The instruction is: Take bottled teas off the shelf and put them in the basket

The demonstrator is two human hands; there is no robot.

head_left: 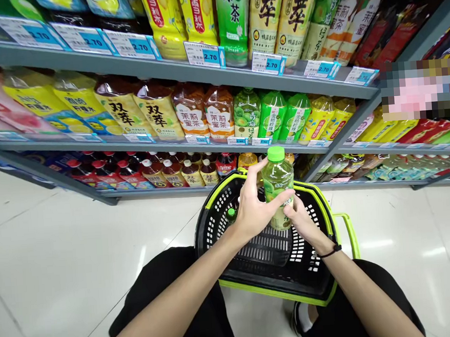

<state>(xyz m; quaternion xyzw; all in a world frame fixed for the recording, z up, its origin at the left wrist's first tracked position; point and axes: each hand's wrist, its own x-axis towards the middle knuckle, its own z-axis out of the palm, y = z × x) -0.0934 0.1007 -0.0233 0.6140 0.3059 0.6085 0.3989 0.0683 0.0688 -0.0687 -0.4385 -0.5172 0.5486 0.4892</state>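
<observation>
A shop was recognised by its grey metal shelves (86,61), on which yellow, green and brown plastic drink bottles (220,112) were ranged in rows. Rectangular white-and-blue price labels (206,56), several printed 2.70, were fixed along the edges, and a black plastic shopping basket with lime-green trim (279,280) was seen in front.

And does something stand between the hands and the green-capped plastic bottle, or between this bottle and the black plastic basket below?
Nothing visible does. The left hand and right hand touch the held bottle directly, above the basket. Another green-capped bottle shows inside, toward the left, not beneath the held one.
</observation>
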